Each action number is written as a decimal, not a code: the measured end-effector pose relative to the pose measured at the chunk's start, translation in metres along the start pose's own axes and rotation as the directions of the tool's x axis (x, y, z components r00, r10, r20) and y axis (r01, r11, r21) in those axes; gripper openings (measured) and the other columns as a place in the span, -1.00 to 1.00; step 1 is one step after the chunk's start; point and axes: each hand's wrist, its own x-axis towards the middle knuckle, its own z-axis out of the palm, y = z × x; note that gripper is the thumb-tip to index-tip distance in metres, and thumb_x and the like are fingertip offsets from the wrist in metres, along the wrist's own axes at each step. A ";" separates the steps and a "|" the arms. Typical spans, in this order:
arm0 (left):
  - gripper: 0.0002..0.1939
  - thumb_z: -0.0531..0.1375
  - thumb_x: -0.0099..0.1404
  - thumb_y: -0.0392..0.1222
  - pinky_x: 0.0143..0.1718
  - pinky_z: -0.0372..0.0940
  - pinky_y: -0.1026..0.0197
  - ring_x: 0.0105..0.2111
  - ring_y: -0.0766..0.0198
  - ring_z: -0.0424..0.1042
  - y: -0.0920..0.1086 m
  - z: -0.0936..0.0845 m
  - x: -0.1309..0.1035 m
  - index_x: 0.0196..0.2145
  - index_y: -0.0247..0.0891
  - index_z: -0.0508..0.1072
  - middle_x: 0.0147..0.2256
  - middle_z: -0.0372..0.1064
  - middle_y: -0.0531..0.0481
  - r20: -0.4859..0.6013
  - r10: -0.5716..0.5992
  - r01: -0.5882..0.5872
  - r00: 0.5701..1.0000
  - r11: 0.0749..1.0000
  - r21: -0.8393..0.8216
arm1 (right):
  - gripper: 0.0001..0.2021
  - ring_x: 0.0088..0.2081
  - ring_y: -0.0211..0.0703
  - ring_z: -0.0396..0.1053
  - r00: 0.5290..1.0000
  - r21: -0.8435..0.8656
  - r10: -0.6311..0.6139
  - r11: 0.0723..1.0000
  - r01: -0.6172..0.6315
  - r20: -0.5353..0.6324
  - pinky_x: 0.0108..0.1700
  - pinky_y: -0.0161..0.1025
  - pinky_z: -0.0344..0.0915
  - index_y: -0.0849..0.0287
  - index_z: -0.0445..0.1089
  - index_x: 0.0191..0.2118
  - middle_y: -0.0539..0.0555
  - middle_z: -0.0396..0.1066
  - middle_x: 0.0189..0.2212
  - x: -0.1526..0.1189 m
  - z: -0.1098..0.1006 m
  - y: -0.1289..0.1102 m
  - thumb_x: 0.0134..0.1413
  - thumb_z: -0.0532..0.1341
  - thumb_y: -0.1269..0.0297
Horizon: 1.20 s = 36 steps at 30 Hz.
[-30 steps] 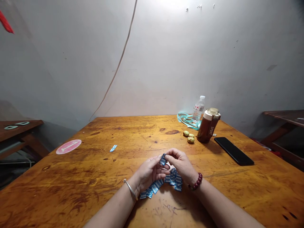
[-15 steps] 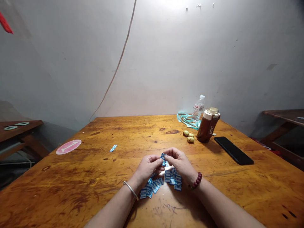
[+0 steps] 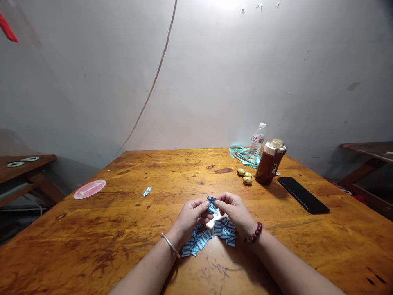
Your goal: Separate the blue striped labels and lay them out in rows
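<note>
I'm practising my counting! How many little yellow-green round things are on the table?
3. In the picture, all sit just left of the brown bottle: the left one, the right one and the front one. More could be hidden behind the bottle.

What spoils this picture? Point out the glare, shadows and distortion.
Head view: glare whitens the top of the wall, and a pale sheen shows on the table between the left hand and right hand; head view: shadows darken the wood beside both forearms; head view: the brown bottle leans outward, likely wide-angle distortion.
</note>
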 end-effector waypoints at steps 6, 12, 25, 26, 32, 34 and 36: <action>-0.78 0.18 0.03 -0.10 -0.54 0.20 0.42 -0.54 0.42 0.35 0.000 -0.003 -0.001 -0.45 -0.35 0.38 -0.50 0.37 -0.01 0.040 -0.015 0.018 0.999 0.998 -0.068 | -0.86 -0.61 -0.40 0.09 0.999 0.041 0.032 0.999 -0.033 0.031 -0.55 -0.39 0.04 0.24 0.29 -0.53 -0.09 0.20 -0.64 -0.001 -0.002 -0.006 -0.20 0.21 0.26; -0.79 0.17 0.05 -0.13 -0.54 0.21 0.42 -0.53 0.41 0.35 -0.001 -0.007 0.000 -0.44 -0.36 0.39 -0.49 0.36 -0.02 0.052 -0.021 0.027 0.998 0.994 -0.110 | -0.85 -0.59 -0.40 0.11 0.994 0.103 0.058 0.992 -0.067 0.089 -0.52 -0.39 0.06 0.24 0.35 -0.46 -0.06 0.25 -0.59 -0.002 -0.004 -0.009 -0.20 0.21 0.27; -0.74 0.18 0.02 -0.05 -0.56 0.18 0.42 -0.56 0.42 0.33 0.004 -0.002 -0.001 -0.47 -0.35 0.38 -0.51 0.36 -0.01 0.001 0.030 -0.030 1.000 1.000 0.007 | -0.84 -0.57 -0.39 0.13 0.995 0.085 0.069 0.994 -0.074 0.069 -0.51 -0.38 0.09 0.24 0.38 -0.41 -0.03 0.30 -0.55 -0.003 -0.003 -0.011 -0.21 0.20 0.28; -0.73 0.18 0.02 -0.04 -0.56 0.18 0.42 -0.56 0.42 0.33 0.003 -0.002 -0.001 -0.47 -0.35 0.38 -0.51 0.37 -0.02 -0.002 0.030 -0.030 1.000 1.000 0.008 | -0.84 -0.56 -0.38 0.13 0.996 0.075 0.065 0.995 -0.070 0.063 -0.51 -0.38 0.09 0.24 0.37 -0.41 -0.02 0.30 -0.55 -0.003 -0.002 -0.011 -0.20 0.19 0.28; -0.72 0.19 0.00 -0.03 -0.57 0.17 0.42 -0.56 0.42 0.33 0.002 -0.002 0.000 -0.48 -0.35 0.39 -0.52 0.35 0.00 -0.004 0.045 -0.045 0.999 0.999 0.026 | -0.82 -0.54 -0.38 0.13 0.999 0.057 0.014 0.998 -0.017 0.047 -0.50 -0.38 0.08 0.24 0.31 -0.34 -0.05 0.25 -0.55 -0.003 -0.001 -0.010 -0.16 0.18 0.32; -0.72 0.19 -0.02 -0.03 -0.58 0.16 0.41 -0.57 0.42 0.32 0.003 -0.002 0.000 -0.49 -0.35 0.38 -0.53 0.35 0.01 -0.005 0.048 -0.047 0.999 0.998 0.037 | -0.77 -0.55 -0.39 0.12 0.999 0.069 -0.009 0.998 0.005 0.046 -0.51 -0.40 0.07 0.21 0.26 -0.28 -0.09 0.21 -0.58 -0.003 0.000 -0.008 -0.16 0.19 0.33; -0.71 0.19 -0.02 -0.03 -0.59 0.15 0.42 -0.58 0.43 0.31 0.003 -0.001 0.000 -0.49 -0.36 0.38 -0.55 0.34 0.02 -0.007 0.050 -0.049 0.999 0.998 0.047 | -0.77 -0.56 -0.40 0.11 0.998 0.071 -0.030 0.997 0.026 0.050 -0.52 -0.40 0.06 0.21 0.24 -0.29 -0.11 0.18 -0.60 -0.003 0.001 -0.007 -0.17 0.19 0.32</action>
